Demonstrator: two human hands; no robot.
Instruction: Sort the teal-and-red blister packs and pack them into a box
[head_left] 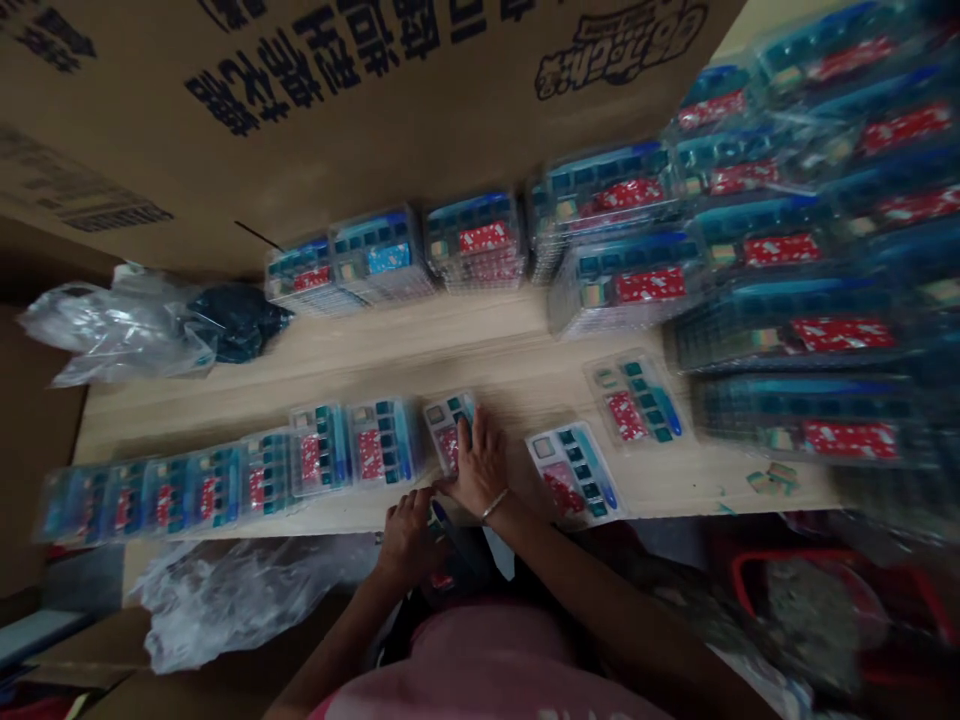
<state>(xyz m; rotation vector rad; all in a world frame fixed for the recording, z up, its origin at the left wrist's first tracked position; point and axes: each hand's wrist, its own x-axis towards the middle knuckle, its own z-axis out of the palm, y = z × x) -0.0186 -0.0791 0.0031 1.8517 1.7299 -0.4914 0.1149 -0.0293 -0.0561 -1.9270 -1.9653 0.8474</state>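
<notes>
— Where is the right hand?

— It lies flat on a clear plastic blister pack of teal squares with a red patterned card. The pack is on the pale wooden bench, close to its front edge. That grip is apart, with the fingers spread and the palm down. It looks like a press to keep the slippery pack from sliding, not a lift.

— And the left hand?

— It is just below the right grip, at the bench's edge, with the fingers curled. Something blue shows beside it, but blur hides whether that grip is closed on anything.

— Why the line to the left?

— Left of both grips, a row of matching blister packs runs along the front edge. They lie face up, each touching or overlapping the next, probably so every one is visible and within reach. Right of the right grip lies a loose pack, and a second loose pack lies apart from it.

— And beyond the grips?

— Stacks of the same packs are banked up there, in front of a brown printed cardboard box. A crumpled clear plastic bag lies far left.
</notes>
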